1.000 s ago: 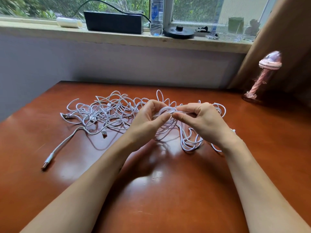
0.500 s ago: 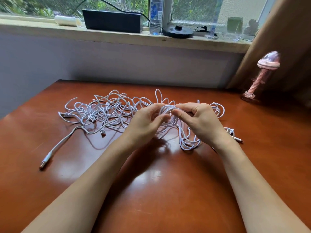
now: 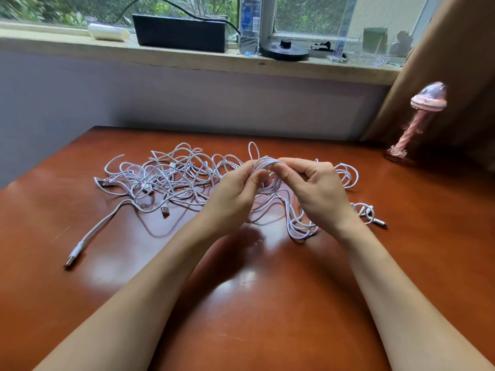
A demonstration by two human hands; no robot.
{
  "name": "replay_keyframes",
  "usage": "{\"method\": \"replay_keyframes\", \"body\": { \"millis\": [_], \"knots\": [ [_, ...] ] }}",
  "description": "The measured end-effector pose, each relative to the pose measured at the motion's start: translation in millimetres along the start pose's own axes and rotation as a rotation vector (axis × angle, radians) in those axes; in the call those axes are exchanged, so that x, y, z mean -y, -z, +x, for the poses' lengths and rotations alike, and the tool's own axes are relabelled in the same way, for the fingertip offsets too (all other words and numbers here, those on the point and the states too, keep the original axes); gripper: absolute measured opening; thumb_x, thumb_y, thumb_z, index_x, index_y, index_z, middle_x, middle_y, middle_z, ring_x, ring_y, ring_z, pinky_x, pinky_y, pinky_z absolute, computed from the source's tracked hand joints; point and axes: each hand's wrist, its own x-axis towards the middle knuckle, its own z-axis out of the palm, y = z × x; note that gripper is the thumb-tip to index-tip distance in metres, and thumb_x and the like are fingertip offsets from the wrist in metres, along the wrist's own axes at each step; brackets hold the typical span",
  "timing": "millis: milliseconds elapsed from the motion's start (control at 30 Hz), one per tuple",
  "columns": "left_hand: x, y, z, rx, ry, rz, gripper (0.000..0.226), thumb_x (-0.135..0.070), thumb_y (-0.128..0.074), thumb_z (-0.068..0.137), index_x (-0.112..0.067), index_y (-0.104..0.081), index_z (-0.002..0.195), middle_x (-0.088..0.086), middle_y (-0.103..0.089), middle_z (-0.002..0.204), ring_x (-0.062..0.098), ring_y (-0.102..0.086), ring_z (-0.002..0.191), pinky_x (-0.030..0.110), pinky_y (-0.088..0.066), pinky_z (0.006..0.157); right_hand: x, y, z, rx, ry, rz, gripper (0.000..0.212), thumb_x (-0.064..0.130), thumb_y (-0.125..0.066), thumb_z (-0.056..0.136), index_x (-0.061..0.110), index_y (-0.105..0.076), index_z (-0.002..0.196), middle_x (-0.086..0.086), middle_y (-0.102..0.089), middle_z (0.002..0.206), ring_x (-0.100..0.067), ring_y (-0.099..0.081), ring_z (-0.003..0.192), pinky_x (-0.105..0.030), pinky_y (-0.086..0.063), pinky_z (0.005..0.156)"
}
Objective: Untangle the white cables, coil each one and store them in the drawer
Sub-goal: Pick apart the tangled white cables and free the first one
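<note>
In mid-air, left hand [image 3: 235, 192] and right hand [image 3: 317, 192] pinch an upright coil [image 3: 265, 164].

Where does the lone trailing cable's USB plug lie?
Head view: the USB plug lies on the table, near left, below-left of the cable tangle.

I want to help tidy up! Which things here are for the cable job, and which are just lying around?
For the job: tangled white cables; the coil that the left hand and right hand pinch. No drawer is in view.

Just lying about: pink lamp, water bottle, black box, black disc, white roll.
</note>
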Motion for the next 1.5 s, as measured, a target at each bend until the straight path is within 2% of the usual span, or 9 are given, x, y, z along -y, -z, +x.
{"method": "replay_keyframes", "body": {
  "millis": [133, 300, 500, 633, 767, 933, 1133, 1233, 1500],
  "knots": [
    [-2.4, -1.7, -1.6, -0.032, -0.018, 0.006, 0.024, -0.028, -0.041, 0.105, -0.018, -0.060, 0.095, -0.002, -0.063, 0.086, 0.020, -0.060, 0.083, 0.045, -0.050, 0.083, 6.4, -3.7, -1.1, -0.004, 0.016, 0.051, 0.025, 0.018, -0.066, 0.099, 0.042, -0.073, 0.092, 0.017, -0.077, 0.092, 0.003, -0.064, 0.086, -0.023, -0.054, 0.081],
    [-8.9, 1.2, -0.4, -0.093, -0.134, 0.089, 0.022, -0.022, -0.042, 0.106, -0.018, -0.062, 0.115, -0.007, -0.065, 0.093, 0.007, -0.062, 0.085, 0.036, -0.052, 0.083, 9.2, -6.3, -0.2, -0.037, 0.014, 0.108, 0.018, 0.013, -0.065, 0.098, 0.027, -0.074, 0.104, 0.022, -0.076, 0.093, 0.006, -0.066, 0.089, -0.017, -0.052, 0.085],
    [-13.9, 1.1, -0.1, -0.053, -0.126, -0.001, 0.022, -0.020, -0.043, 0.107, -0.012, -0.060, 0.119, -0.004, -0.065, 0.092, 0.020, -0.067, 0.069, 0.043, -0.055, 0.074, 10.3, -4.8, 0.2, -0.066, 0.011, 0.153, 0.016, 0.011, -0.066, 0.098, 0.022, -0.074, 0.105, 0.021, -0.076, 0.093, 0.004, -0.067, 0.090, -0.016, -0.052, 0.085],
    [-15.7, 4.2, 1.1, 0.015, -0.068, -0.095, 0.020, -0.024, -0.042, 0.106, -0.017, -0.060, 0.106, 0.002, -0.062, 0.090, 0.021, -0.064, 0.070, 0.039, -0.054, 0.073, 10.5, -5.3, 0.5, -0.065, 0.003, 0.165, 0.018, 0.011, -0.066, 0.097, 0.027, -0.074, 0.100, 0.020, -0.076, 0.091, 0.002, -0.067, 0.089, -0.018, -0.053, 0.086],
    [-16.0, 6.7, 0.8, 0.047, 0.020, -0.186, 0.030, -0.020, -0.040, 0.108, -0.001, -0.057, 0.093, 0.008, -0.062, 0.081, 0.017, -0.062, 0.072, 0.027, -0.052, 0.072, 8.1, -5.3, 0.6, -0.063, -0.026, 0.149, 0.013, 0.013, -0.067, 0.097, 0.019, -0.076, 0.105, 0.018, -0.077, 0.092, 0.003, -0.067, 0.090, -0.016, -0.051, 0.084],
    [-16.0, 1.5, -1.7, 0.016, 0.068, -0.284, 0.022, -0.025, -0.043, 0.104, -0.018, -0.063, 0.100, 0.003, -0.061, 0.082, 0.022, -0.060, 0.072, 0.051, -0.057, 0.077, 4.6, -4.2, 1.8, -0.060, -0.056, 0.116, 0.013, 0.014, -0.069, 0.096, 0.018, -0.076, 0.106, 0.017, -0.077, 0.094, 0.003, -0.068, 0.088, -0.016, -0.052, 0.083],
    [-9.9, -0.8, -2.3, -0.013, 0.125, -0.230, 0.021, -0.026, -0.046, 0.103, -0.019, -0.066, 0.099, 0.008, -0.063, 0.086, 0.018, -0.062, 0.073, 0.051, -0.061, 0.076, -2.5, -1.7, 2.2, -0.035, -0.090, 0.030, 0.014, 0.021, -0.070, 0.095, 0.021, -0.078, 0.107, 0.012, -0.078, 0.098, -0.001, -0.071, 0.094, -0.023, -0.055, 0.086],
    [-6.7, -1.2, -2.0, -0.021, 0.134, -0.196, 0.021, -0.018, -0.045, 0.107, -0.016, -0.065, 0.099, 0.012, -0.061, 0.086, 0.018, -0.063, 0.071, 0.057, -0.060, 0.073, -0.4, -0.8, 1.1, -0.001, -0.102, 0.045, 0.012, 0.018, -0.070, 0.095, 0.027, -0.075, 0.102, 0.021, -0.075, 0.086, 0.006, -0.069, 0.081, -0.015, -0.051, 0.077],
    [-2.2, 1.3, -0.1, -0.047, 0.116, -0.123, 0.020, -0.010, -0.046, 0.107, -0.003, -0.065, 0.107, 0.020, -0.059, 0.082, 0.025, -0.061, 0.061, 0.051, -0.060, 0.062, 3.1, -1.0, 1.6, 0.026, -0.114, 0.112, 0.017, 0.013, -0.068, 0.096, 0.026, -0.072, 0.106, 0.028, -0.073, 0.085, 0.011, -0.067, 0.088, -0.007, -0.047, 0.079]
  ]
}}
